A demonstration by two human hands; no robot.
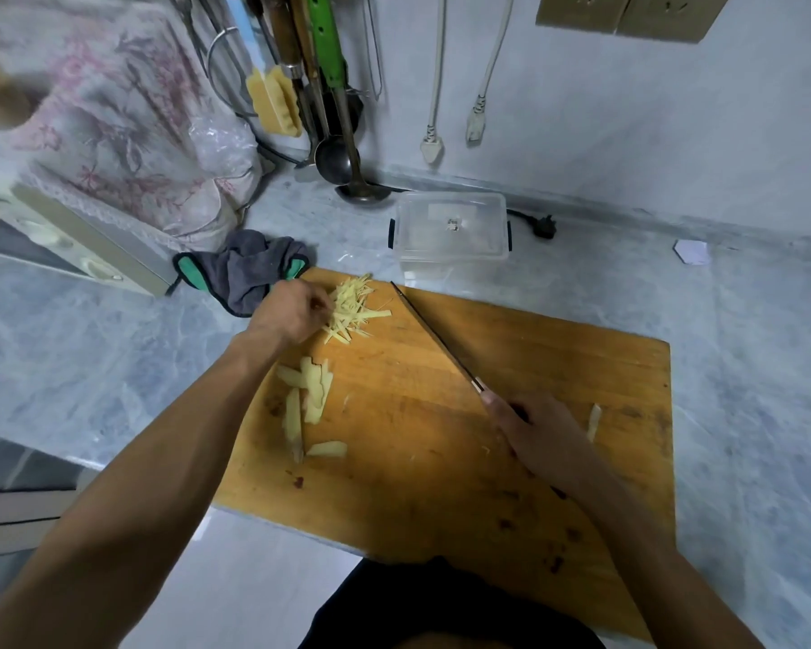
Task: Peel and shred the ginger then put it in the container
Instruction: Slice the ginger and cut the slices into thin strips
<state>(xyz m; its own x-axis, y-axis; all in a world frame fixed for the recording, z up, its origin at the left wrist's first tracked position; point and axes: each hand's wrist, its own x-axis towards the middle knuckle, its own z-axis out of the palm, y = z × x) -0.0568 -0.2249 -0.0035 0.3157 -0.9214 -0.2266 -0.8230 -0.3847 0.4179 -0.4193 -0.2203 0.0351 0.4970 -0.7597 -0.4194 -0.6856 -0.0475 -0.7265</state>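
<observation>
A grey marble surface holds a big wooden cutting board. Behind the board sits a clear plastic container with its lid on, and a grey cloth lies beside the board's far left corner. The right hand grips the handle of a long knife, whose blade lies across the board. The left hand pinches at a pile of shredded ginger near the far left corner. A few flat ginger slices lie closer on the board.
</observation>
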